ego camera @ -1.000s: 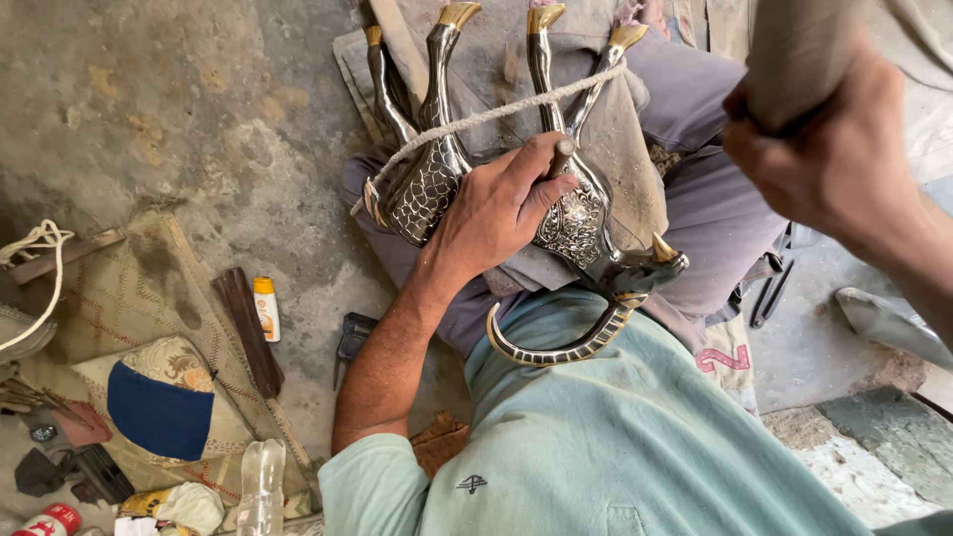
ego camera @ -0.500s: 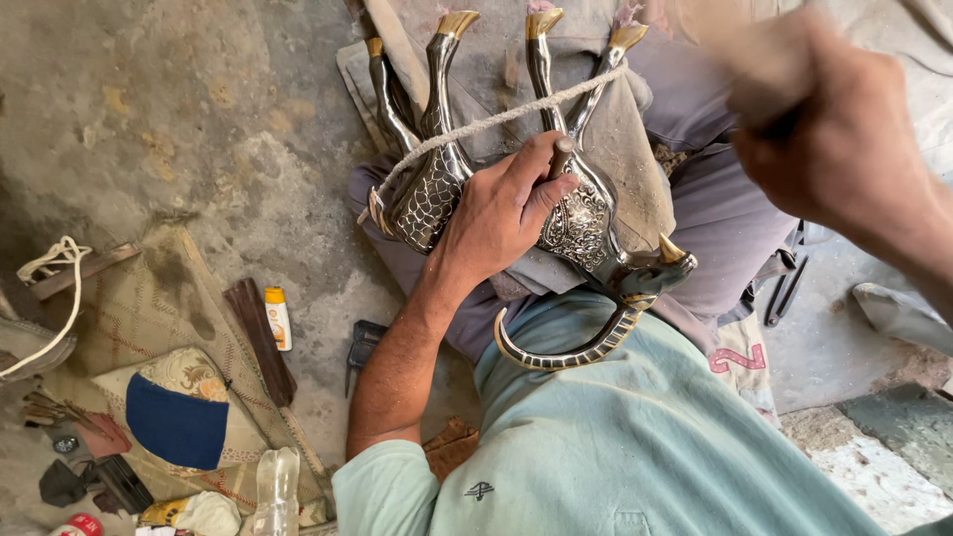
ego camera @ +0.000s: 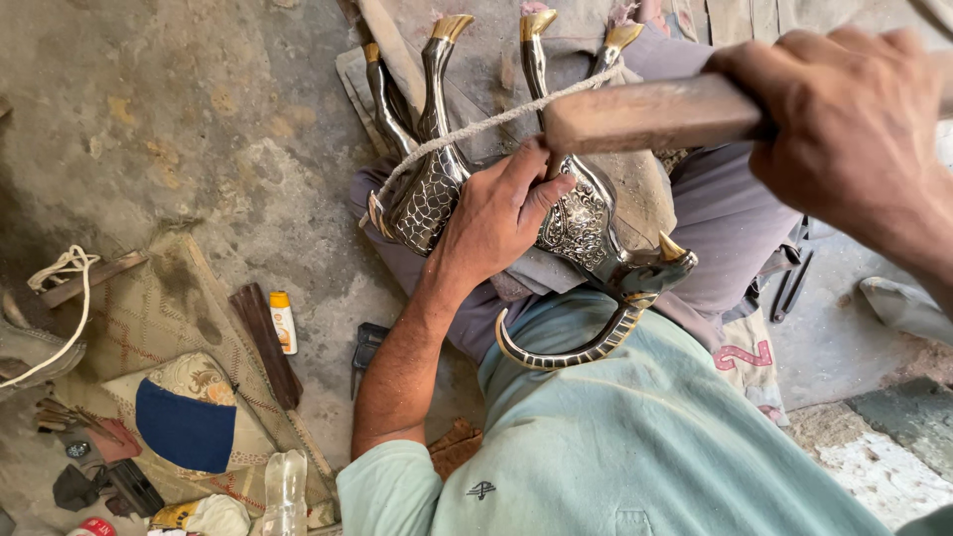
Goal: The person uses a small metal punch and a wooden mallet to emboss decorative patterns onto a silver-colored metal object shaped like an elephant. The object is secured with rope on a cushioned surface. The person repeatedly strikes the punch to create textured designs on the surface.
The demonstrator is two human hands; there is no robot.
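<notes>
An engraved metal animal figurine point(ego camera: 429, 199) lies upside down on my lap, its brass-tipped legs point(ego camera: 439, 60) pointing away and bound by a pale rope point(ego camera: 476, 124). A curved striped horn point(ego camera: 571, 349) reaches toward my green shirt. My left hand point(ego camera: 496, 223) presses on the figurine's belly between the legs, fingers curled around it. My right hand point(ego camera: 854, 129) grips a wooden mallet point(ego camera: 645, 114), whose end hovers just above my left thumb. Whether a small tool sits under that thumb is hidden.
On the concrete floor to the left lie a patterned mat with a blue-patched cushion point(ego camera: 184, 422), a dark wooden stick point(ego camera: 263, 342), a small orange-capped tube point(ego camera: 283, 323), a plastic bottle point(ego camera: 285, 491) and a white cord point(ego camera: 60, 298). Dark pliers point(ego camera: 789, 283) lie to the right.
My right hand has swung the mallet down from the upper right until its end is over my left hand. The left hand stays on the figurine.
</notes>
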